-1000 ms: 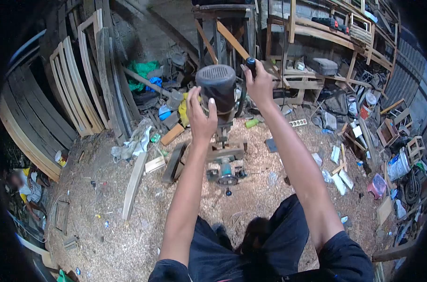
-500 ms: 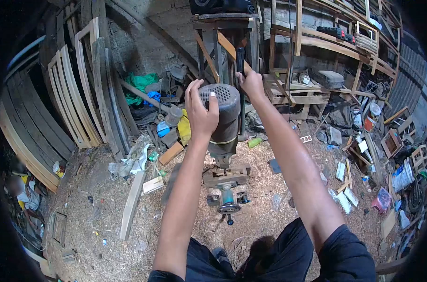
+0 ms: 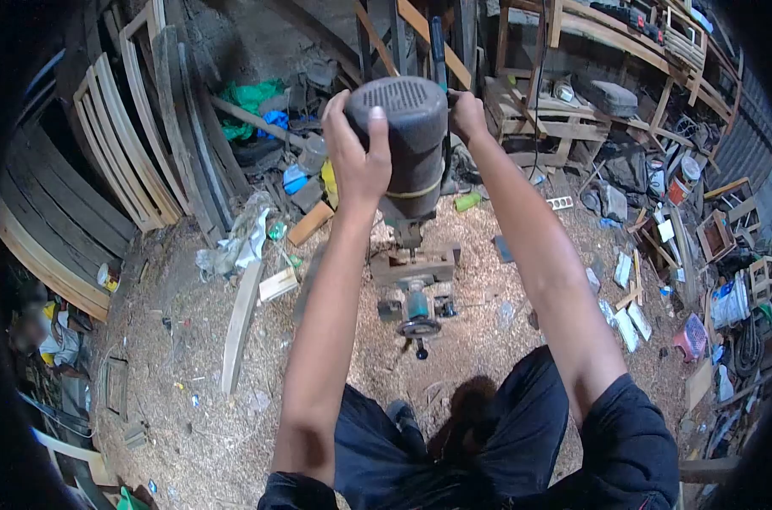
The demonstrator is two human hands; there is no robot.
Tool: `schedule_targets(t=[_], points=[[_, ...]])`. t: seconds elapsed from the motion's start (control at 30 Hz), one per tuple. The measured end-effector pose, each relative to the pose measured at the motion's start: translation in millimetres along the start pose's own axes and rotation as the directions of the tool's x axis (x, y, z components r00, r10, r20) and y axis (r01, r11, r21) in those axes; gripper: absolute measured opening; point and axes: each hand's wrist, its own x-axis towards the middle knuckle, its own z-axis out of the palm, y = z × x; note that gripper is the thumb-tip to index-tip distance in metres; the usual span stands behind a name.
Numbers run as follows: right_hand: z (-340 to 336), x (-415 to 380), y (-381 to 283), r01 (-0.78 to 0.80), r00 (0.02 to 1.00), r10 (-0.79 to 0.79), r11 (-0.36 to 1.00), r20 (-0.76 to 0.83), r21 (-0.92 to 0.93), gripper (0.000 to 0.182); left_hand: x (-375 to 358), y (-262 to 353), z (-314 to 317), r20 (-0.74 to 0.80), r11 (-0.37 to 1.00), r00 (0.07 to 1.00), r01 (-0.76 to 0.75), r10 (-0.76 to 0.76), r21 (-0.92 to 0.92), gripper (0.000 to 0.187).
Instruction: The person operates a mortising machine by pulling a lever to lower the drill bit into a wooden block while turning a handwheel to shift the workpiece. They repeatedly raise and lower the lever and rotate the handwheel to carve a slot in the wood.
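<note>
A dark cylindrical motor with a vented top stands upright in the middle, on a machine. My left hand is closed round its left side, thumb near the vented rim and the other fingers partly hidden. To the right of the motor, my right hand is closed round the lower part of a black-handled lever; its fingertips are partly hidden. Below the motor, a slim bit points down at a wooden block. Under the block are a teal vise body and a handwheel.
Wood chips cover the floor. Curved boards lean at the left, and a loose plank lies nearby. Wooden racks and scattered scrap stand at the right. A person is at the far left edge.
The view has tilted downward, so the machine and surroundings sit higher in the frame. The motor looks larger. My right hand appears farther right and lower on the lever; my left hand stays at the motor.
</note>
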Motion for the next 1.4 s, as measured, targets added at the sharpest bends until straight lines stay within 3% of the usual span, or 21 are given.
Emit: schedule_targets(t=[0.03, 0.1, 0.13, 0.17, 0.23, 0.27, 0.3, 0.33, 0.37, 0.47, 0.57, 0.67, 0.77, 0.8, 0.9, 1.07, 1.2, 1.23, 1.3, 1.33, 1.4], points=[[-2, -13, 1, 0.019, 0.999, -0.02, 1.0, -0.035, -0.013, 0.024, -10, 1, -5, -0.017, 1.0, 1.0, 0.023, -0.023, -0.004, 0.051], [-18, -56, -14, -0.124, 0.984, 0.138, 0.984, -0.112, 0.129, 0.025, -53, -5, -21, -0.036, 0.996, 0.996, 0.079, -0.081, -0.033, 0.051], [-21, -84, -9, -0.052, 0.975, 0.073, 0.993, -0.21, 0.104, 0.027, -83, -8, -30, -0.022, 0.987, 0.988, 0.154, -0.155, -0.039, 0.048], [-19, -113, 11, -0.042, 0.982, 0.06, 0.994, -0.179, 0.106, 0.029, -115, -12, -39, -0.007, 0.973, 0.973, 0.228, -0.229, -0.045, 0.045], [-17, -201, 37, -0.213, 0.976, 0.214, 0.934, 0.027, 0.287, 0.034, -199, -36, -58, 0.132, 0.916, 0.906, 0.396, -0.401, 0.064, 0.039], [-16, -256, 44, -0.338, 0.941, 0.327, 0.914, 0.087, 0.224, 0.037, -242, -37, -65, 0.177, 0.802, 0.784, 0.595, -0.595, 0.058, 0.037], [-22, -307, 42, -0.486, 0.868, 0.44, 0.847, 0.231, 0.214, 0.048, -281, -37, -70, 0.213, 0.653, 0.63, 0.755, -0.747, 0.055, 0.036], [5, -370, 97, -0.693, 0.693, 0.625, 0.715, 0.359, 0.095, 0.059, -325, -48, -77, 0.259, 0.607, 0.571, 0.79, -0.779, 0.084, 0.038], [8, -426, 101, -0.709, 0.679, 0.644, 0.7, 0.352, 0.086, 0.059, -365, -57, -85, 0.302, 0.553, 0.5, 0.824, -0.811, 0.121, 0.04], [3, -489, 81, -0.884, 0.356, 0.769, 0.461, 0.531, -0.076, 0.073, -414, -62, -76, 0.371, 0.498, 0.402, 0.84, -0.837, 0.215, 0.049], [-2, -488, 21, -0.946, 0.216, 0.689, 0.323, 0.692, -0.025, 0.071, -428, -68, -71, 0.486, 0.628, 0.488, 0.758, -0.725, 0.176, 0.054], [9, -510, 27, -0.978, 0.155, 0.536, 0.2, 0.83, 0.053, 0.056, -391, -38, -80, 0.52, 0.019, 0.071, 0.994, -0.851, -0.104, 0.052], [17, -523, 47, -0.946, 0.294, 0.405, 0.254, 0.866, 0.203, 0.046, -394, -36, -91, 0.545, 0.203, 0.148, 0.978, -0.825, 0.042, 0.053], [19, -522, 52, -0.917, 0.306, 0.4, 0.369, 0.864, 0.154, 0.034, -395, -39, -93, 0.554, 0.263, 0.172, 0.961, -0.814, 0.088, 0.053], [24, -523, 57, -0.912, 0.351, 0.386, 0.348, 0.853, 0.218, 0.034, -419, -64, -91, 0.587, 0.266, 0.233, 0.964, -0.775, -0.031, 0.053], [28, -517, 59, -0.756, 0.306, 0.473, 0.648, 0.826, -0.091, 0.028, -460, -92, -87, 0.632, 0.249, 0.323, 0.946, -0.704, -0.207, 0.055], [9, -510, 52, -0.989, 0.138, 0.48, 0.109, 0.866, 0.098, 0.023, -438, -66, -87, 0.636, 0.276, 0.3, 0.951, -0.711, -0.14, 0.075], [0, -499, 42, -0.983, 0.156, 0.514, 0.165, 0.844, 0.081, 0.023, -431, -57, -87, 0.634, 0.301, 0.289, 0.949, -0.717, -0.091, 0.081], [-12, -495, 45, -0.963, 0.187, 0.579, 0.267, 0.794, 0.032, 0.025, -435, -51, -83, 0.619, 0.555, 0.355, 0.816, -0.701, 0.16, 0.096], [0, -513, 78, -0.895, 0.293, 0.618, 0.445, 0.729, -0.018, 0.023, -444, -50, -79, 0.573, 0.777, 0.527, 0.473, -0.627, 0.416, 0.121], [-2, -525, 107, -0.713, 0.515, 0.571, 0.699, 0.639, -0.05, 0.022, -432, -37, -80, 0.573, 0.726, 0.453, 0.51, -0.683, 0.462, 0.117]])
